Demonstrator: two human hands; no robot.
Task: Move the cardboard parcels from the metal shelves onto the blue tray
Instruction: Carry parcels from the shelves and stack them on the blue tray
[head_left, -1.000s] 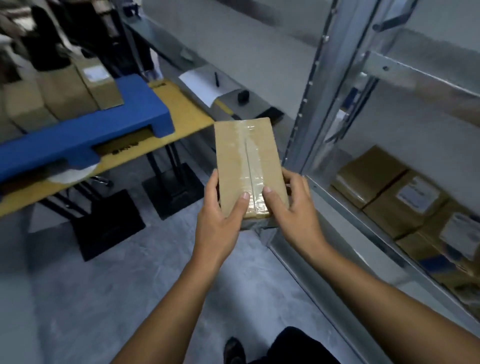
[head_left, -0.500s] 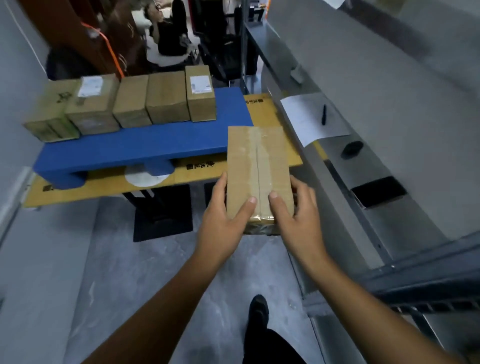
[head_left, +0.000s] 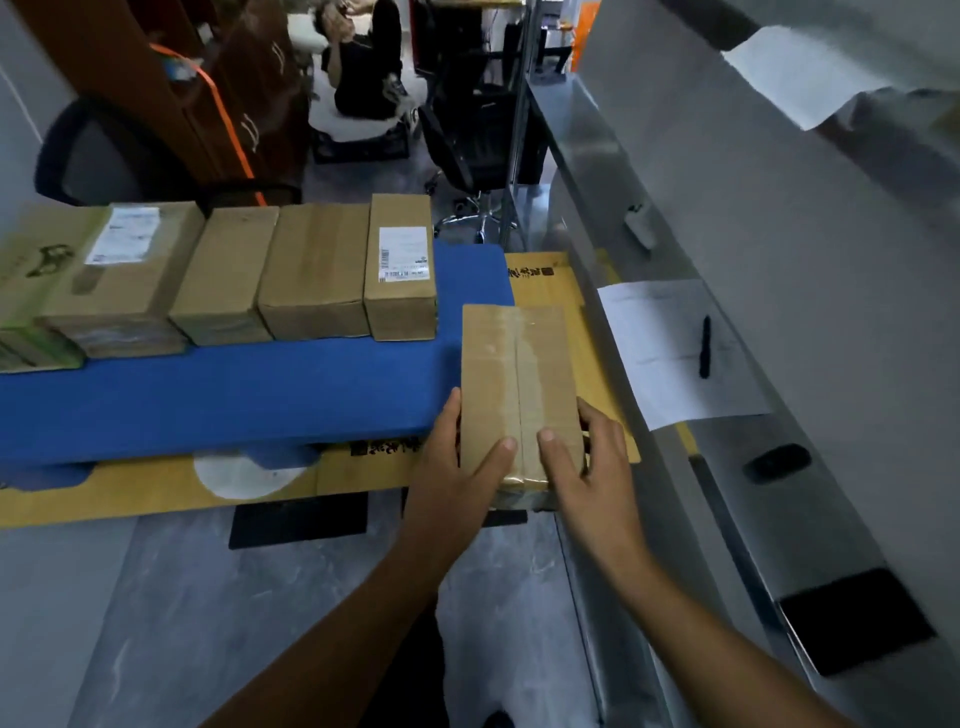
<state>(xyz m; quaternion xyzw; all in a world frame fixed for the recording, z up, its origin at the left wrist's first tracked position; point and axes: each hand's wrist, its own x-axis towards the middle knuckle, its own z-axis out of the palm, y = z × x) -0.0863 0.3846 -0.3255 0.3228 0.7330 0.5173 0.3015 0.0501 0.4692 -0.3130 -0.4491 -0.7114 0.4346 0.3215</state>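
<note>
Head view, from the left: a row of parcels (head_left: 311, 270) already stands on the blue tray (head_left: 234, 395). At the tray's right end, the left hand (head_left: 457, 467) and right hand (head_left: 597, 467) grip a taped parcel (head_left: 519, 384) by its near end, fingers (head_left: 498, 452) wrapped round its sides and thumbs on top. The carrying step looks nearly done. Next it needs lowering onto the bare blue beside the row.

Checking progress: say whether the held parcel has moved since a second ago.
Yes. The held parcel has closed on the blue tray, now overlapping its right end.
</note>
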